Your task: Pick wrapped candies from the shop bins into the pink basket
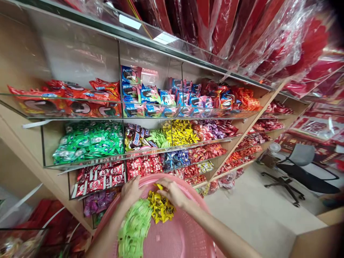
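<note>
A pink plastic basket [199, 204] stands low in front of the shelves. Inside it, light green wrapped candies [135, 225] lie on the left and yellow wrapped candies [161, 208] beside them near the far wall. My left hand [133, 190] is at the basket's far left rim, above the green candies; its fingertips are blurred, and whether they grip anything does not show. Over the yellow candies, my right hand [170, 190] has its fingers bent down, with a yellow wrapper at the fingertips.
Glass-fronted shelves rise beyond the basket, holding green packets [91, 141], yellow candies [182, 132], Snickers bars [137, 137] and red Kit Kat packs [100, 177]. Plastic-wrapped red goods [242, 32] lie on top. An office chair [301, 168] stands at the right.
</note>
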`<state>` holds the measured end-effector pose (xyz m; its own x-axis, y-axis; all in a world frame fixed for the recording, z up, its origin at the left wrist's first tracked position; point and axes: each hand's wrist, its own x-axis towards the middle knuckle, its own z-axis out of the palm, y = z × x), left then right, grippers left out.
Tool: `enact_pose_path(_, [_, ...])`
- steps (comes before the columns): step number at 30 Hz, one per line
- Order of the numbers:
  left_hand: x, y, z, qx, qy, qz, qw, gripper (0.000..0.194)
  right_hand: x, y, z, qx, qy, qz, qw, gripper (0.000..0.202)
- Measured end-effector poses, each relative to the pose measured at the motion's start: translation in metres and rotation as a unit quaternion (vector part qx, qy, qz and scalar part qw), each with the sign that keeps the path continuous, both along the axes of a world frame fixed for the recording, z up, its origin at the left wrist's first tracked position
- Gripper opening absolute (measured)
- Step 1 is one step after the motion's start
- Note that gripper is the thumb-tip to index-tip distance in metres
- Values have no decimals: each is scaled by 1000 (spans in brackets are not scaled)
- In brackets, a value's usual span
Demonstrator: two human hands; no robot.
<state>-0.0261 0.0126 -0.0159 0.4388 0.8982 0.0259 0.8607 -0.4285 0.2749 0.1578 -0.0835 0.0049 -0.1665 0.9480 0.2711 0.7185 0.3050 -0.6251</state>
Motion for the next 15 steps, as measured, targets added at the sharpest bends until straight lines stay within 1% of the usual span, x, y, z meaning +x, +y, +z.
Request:
enact_pose_path(3, [4, -1, -2, 4, -4, -7, 1000, 54, 0, 1, -13, 24, -74, 8, 997, 33])
enact_pose_path(6, [5, -2, 0, -2, -3, -2, 1000, 54, 4, -4, -19, 26, -138, 7, 990, 33])
enact_pose_path(10, [7, -3, 6, -3, 2, 2, 1000, 54, 6, -10, -17, 22, -188, -4, 982, 31])
enact_pose_path(15, [6, 0, 11, -6, 12, 2, 1000, 53, 8, -11, -13, 35, -250, -20, 967, 33])
